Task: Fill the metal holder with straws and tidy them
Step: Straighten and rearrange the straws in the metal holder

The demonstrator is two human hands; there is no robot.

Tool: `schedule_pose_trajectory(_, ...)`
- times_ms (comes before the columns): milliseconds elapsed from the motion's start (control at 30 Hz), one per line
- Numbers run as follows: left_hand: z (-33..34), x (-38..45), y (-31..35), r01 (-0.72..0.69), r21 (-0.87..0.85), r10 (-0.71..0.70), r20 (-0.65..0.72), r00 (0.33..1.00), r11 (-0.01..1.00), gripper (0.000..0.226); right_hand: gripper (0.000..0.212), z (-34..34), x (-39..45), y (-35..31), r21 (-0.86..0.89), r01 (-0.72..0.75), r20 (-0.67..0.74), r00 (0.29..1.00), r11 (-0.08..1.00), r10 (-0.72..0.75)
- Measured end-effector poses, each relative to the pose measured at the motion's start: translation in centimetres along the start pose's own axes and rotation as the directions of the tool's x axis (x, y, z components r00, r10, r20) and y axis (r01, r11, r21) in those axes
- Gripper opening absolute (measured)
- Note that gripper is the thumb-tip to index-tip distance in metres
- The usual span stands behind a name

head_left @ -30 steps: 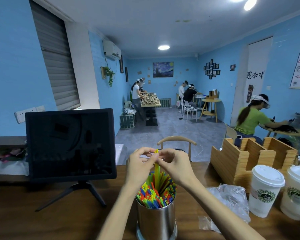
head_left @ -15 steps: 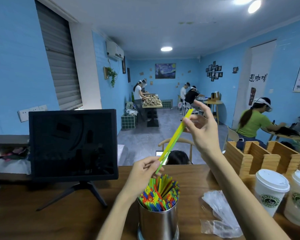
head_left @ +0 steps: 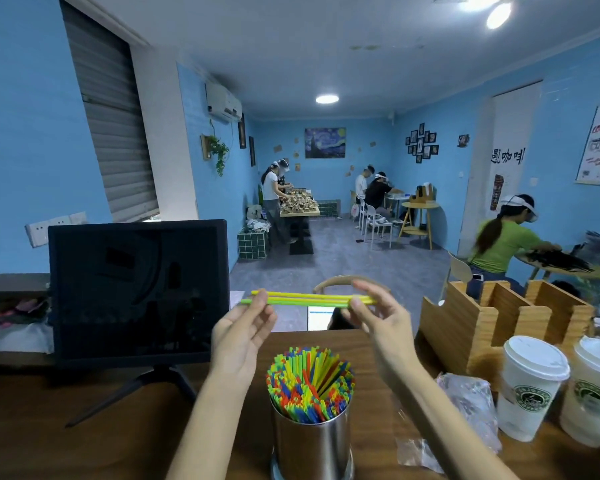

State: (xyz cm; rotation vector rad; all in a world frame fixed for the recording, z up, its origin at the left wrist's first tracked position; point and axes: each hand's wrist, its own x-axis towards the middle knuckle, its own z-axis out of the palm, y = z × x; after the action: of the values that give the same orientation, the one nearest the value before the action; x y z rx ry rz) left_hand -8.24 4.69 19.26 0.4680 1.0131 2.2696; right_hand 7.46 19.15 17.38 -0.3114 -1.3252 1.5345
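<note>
A shiny metal holder (head_left: 310, 445) stands on the wooden counter at the bottom centre, packed with several upright straws (head_left: 309, 384) in red, blue, green and yellow. Above it I hold a few yellow and green straws (head_left: 309, 298) level, left to right. My left hand (head_left: 245, 329) pinches their left end between thumb and fingers. My right hand (head_left: 378, 315) pinches the right end, with the fingers stretched along them. Both hands are well clear of the holder.
A dark monitor (head_left: 137, 292) on a tripod stand sits to the left. A wooden organiser (head_left: 492, 317) and two lidded paper cups (head_left: 530, 386) stand at the right, with a crumpled plastic bag (head_left: 465, 410) beside the holder. Several people work at tables further back.
The straws were drawn up out of the holder, first slanted with my right hand high, and now lie level between both hands. My right hand has dropped to the height of the left.
</note>
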Motion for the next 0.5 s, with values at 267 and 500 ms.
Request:
schedule_pose_trajectory(267, 2.2, 0.3, 1.0, -0.253, 0.205, 0.257, 0.007, 0.966, 0.946, 0.023, 0.014, -0.2, -3.3, 3.9, -0.341, 0.01, 0.188, 0.98, 0.94, 0.057)
schedule_pose_trajectory(500, 3.2, -0.5, -0.9, -0.534, 0.565, 0.377, 0.379, 0.845, 0.629, 0.04, 0.019, -0.9, -2.9, 3.6, -0.797, 0.303, 0.44, 0.884, 0.522, 0.159)
